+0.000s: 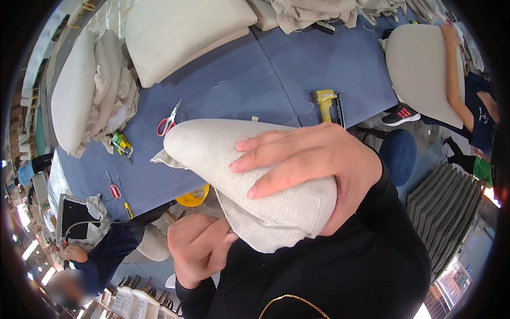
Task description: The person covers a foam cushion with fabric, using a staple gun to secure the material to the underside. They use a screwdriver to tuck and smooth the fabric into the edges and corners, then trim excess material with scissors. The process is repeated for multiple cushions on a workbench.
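A light beige fabric-covered cushion (212, 141) is tilted up in front of my chest, over the near edge of the blue table. My right hand (313, 165) grips its right end, the fingers spread across the top and the thumb out of sight behind. Beneath the cushion my left hand (199, 247) is closed, thumb and finger pinching the loose lower edge of the cover (241, 226). A small flap of fabric (169, 159) sticks out at the cushion's left tip.
On the blue table (223, 80) lie red-handled scissors (166, 124), a yellow staple gun (325, 103), a green-yellow tool (122, 142) and more scissors (115, 190). Beige cushions (186, 37) stand at the back. Co-workers handle a padded panel (419, 69) at right and a frame (79, 218) at left.
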`<state>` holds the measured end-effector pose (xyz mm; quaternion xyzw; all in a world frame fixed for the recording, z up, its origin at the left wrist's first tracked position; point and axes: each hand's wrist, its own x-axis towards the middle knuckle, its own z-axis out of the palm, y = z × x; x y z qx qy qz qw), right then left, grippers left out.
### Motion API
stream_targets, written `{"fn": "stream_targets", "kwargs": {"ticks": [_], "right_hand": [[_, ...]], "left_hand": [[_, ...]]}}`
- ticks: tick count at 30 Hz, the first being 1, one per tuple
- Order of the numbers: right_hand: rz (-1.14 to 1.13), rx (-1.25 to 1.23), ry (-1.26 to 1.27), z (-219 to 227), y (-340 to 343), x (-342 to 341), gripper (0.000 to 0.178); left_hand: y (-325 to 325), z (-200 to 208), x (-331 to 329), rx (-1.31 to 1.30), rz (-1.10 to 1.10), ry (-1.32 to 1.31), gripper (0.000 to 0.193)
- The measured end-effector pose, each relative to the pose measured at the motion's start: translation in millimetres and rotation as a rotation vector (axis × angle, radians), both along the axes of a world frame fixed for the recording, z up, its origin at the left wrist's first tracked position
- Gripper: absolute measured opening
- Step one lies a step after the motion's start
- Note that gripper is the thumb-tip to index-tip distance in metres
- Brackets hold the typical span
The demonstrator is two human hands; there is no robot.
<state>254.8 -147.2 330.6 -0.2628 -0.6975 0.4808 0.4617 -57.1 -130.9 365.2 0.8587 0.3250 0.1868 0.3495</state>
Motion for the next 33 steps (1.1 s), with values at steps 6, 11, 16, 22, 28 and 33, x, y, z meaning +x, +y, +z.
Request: {"fn": "stream_targets", "kwargs": {"ticks": [6,11,16,22,28,33], "right_hand": [[0.025,0.006,-0.002,0.7,1.4,-3.6,0.076],[0.022,0.015,0.047,-2.6,1.4,-0.3,0.076],[0.001,0.015,0.02,-1.7,2.2,3.7,0.075],[0.059,0.005,0.003,-1.3,3.2,0.8,0.076],[0.02,0.028,-0.05,-1.0,-1.0,-4.8,0.077],[0.019,0.016,-0.051,2.8,-1.5,-5.5,0.075]], "left_hand": [[6.3,5.0,1.5,0.043,-0.039,-0.008,0.022],[13.5,-5.9,-13.7,0.01,-0.054,-0.014,0.023],[23.7,-10.6,-15.3,0.033,-0.06,-0.007,0.028],[43.5,-20.8,-12.0,0.158,-0.212,-0.067,0.031],[54.3,-20.8,-6.4,0.264,-0.285,-0.11,0.03],[53.0,-19.4,0.0,0.266,-0.309,-0.123,0.029]]}}
